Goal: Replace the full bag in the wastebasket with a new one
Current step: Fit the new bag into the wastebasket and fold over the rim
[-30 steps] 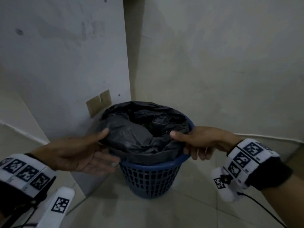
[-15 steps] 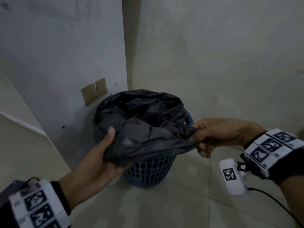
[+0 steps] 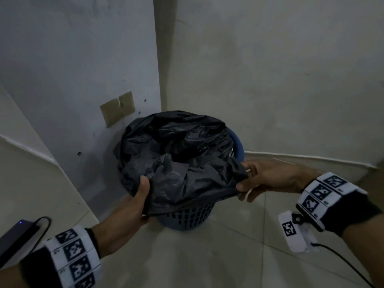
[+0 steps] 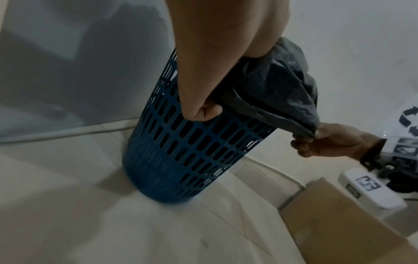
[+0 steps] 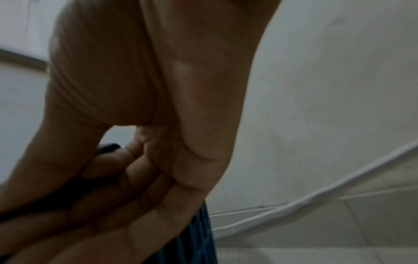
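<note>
Black bag (image 3: 176, 159) filling blue wastebasket (image 3: 187, 217), both hands gripping it

Legible text: none. Recycling-arrows sign (image 4: 410, 120) on a pale surface (partly cut off), beyond the right hand's fingers (image 4: 302, 142); wristband squares (image 3: 323, 191) carry coded patterns only.
</note>
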A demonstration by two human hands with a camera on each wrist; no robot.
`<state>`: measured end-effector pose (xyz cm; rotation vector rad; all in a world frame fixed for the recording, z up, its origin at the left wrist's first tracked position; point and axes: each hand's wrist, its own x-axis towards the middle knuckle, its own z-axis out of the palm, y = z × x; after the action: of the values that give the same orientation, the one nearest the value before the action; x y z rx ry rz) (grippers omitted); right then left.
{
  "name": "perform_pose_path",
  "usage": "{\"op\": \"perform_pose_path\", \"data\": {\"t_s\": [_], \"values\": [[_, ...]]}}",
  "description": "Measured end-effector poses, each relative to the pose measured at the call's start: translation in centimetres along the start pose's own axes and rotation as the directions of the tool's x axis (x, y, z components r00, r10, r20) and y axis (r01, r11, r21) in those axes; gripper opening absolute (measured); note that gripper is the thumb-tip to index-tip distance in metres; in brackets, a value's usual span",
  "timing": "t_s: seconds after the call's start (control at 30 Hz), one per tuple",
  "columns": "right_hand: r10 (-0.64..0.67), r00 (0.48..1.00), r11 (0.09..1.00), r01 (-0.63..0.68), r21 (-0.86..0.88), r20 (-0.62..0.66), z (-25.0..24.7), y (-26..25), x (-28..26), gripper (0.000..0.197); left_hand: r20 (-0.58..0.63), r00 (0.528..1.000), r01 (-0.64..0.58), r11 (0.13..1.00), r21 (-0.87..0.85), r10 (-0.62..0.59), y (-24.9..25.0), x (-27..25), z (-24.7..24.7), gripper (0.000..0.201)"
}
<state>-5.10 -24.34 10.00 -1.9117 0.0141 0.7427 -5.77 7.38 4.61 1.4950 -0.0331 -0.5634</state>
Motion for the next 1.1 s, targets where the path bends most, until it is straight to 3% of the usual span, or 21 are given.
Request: {"op": "perform_pose_path", "data": {"t_s": [0.07, 0.17, 0.27, 0.43, 0.5, 0.53, 0.6, 0.63, 0.67, 0.73, 0.77, 0.8, 0.83, 0.9, 0.97, 1.03, 1.1], "values": [[-0.009, 0.999, 0.999, 0.007, -0.042, -0.044, -0.2, 0.3, 0.1, 0.023, -0.042, 0.999, -0.015, 0.999, 0.042, 0.017, -0.5, 0.9, -0.5, 0.085], [0.014, 0.992, 0.997, -0.023, -0.07, -0.125, -0.5, 0.6, 0.2, 0.013, -0.102, 0.995, 0.014, 1.0, -0.01, -0.015, -0.4, 1.6, -1.0, 0.074], [0.083, 0.96, 0.993, -0.103, -0.06, -0.266, -0.5, 1.5, 0.5, 0.01, -0.132, 0.991, 0.025, 0.999, -0.022, -0.028, -0.5, 2.4, -1.3, 0.097], [0.145, 0.9, 0.982, -0.18, -0.05, -0.41, 1.8, 2.6, 3.2, 0.013, -0.179, 0.979, 0.078, 0.989, -0.124, -0.099, 1.0, 3.4, -1.1, 0.064], [0.19, 0.915, 0.977, -0.212, -0.023, -0.356, 1.7, 1.9, 3.5, 0.018, -0.278, 0.958, 0.045, 0.993, -0.109, -0.074, 1.0, 4.1, -2.2, 0.079], [0.217, 0.933, 0.975, -0.224, 0.008, -0.289, 1.1, 1.6, 3.2, 0.022, -0.384, 0.923, -0.002, 0.999, -0.038, -0.013, 0.8, 4.7, -3.2, 0.093], [0.235, 0.944, 0.972, -0.222, 0.081, -0.233, -0.2, 0.8, 2.4, 0.026, -0.58, 0.786, -0.139, 0.975, 0.174, 0.216, 0.9, 4.6, -4.0, 0.108], [0.218, 0.923, 0.974, -0.188, 0.124, -0.317, -0.9, 0.5, 2.2, 0.026, -0.611, 0.718, -0.213, 0.941, 0.264, 0.334, 1.0, 4.2, -4.0, 0.101], [0.18, 0.865, 0.982, -0.128, 0.141, -0.469, -1.5, 0.3, 2.3, 0.025, -0.61, 0.661, -0.27, 0.897, 0.349, 0.436, 1.1, 3.9, -3.8, 0.089], [0.034, 0.645, 0.999, -0.006, 0.039, -0.764, -2.3, -0.3, 2.7, 0.021, -0.538, 0.594, -0.313, 0.788, 0.53, 0.598, 1.5, 3.1, -2.9, 0.059], [-0.073, 0.557, 0.997, 0.024, -0.072, -0.827, -2.3, -0.6, 3.0, 0.018, -0.471, 0.572, -0.331, 0.715, 0.616, 0.671, 1.8, 2.8, -2.3, 0.046], [-0.176, 0.521, 0.982, 0.028, -0.189, -0.835, -2.0, -1.1, 3.4, 0.014, -0.386, 0.557, -0.351, 0.63, 0.693, 0.735, 1.8, 2.8, -2.1, 0.038], [-0.26, 0.522, 0.955, 0.017, -0.296, -0.812, -1.4, -1.6, 3.7, 0.017, -0.296, 0.543, -0.363, 0.539, 0.76, 0.785, 2.1, 2.6, -1.4, 0.033], [-0.325, 0.571, 0.89, -0.086, -0.449, -0.754, 0.2, -2.6, 4.4, 0.048, -0.125, 0.54, -0.362, 0.364, 0.858, 0.832, 2.4, 2.8, -0.8, 0.029], [-0.239, 0.639, 0.802, -0.295, -0.519, -0.731, 1.6, -3.4, 5.4, 0.067, 0.001, 0.537, -0.382, 0.242, 0.892, 0.844, 2.9, 3.1, -0.1, 0.029], [-0.114, 0.693, 0.654, -0.487, -0.579, -0.712, 2.5, -4.1, 6.1, 0.08, 0.121, 0.533, -0.433, 0.147, 0.889, 0.838, 3.4, 3.5, 0.8, 0.03], [-0.108, 0.72, 0.509, -0.553, -0.66, -0.686, 3.4, -4.9, 6.3, 0.07, 0.248, 0.568, -0.477, 0.068, 0.876, 0.785, 3.4, 4.2, 1.4, 0.039]]}}
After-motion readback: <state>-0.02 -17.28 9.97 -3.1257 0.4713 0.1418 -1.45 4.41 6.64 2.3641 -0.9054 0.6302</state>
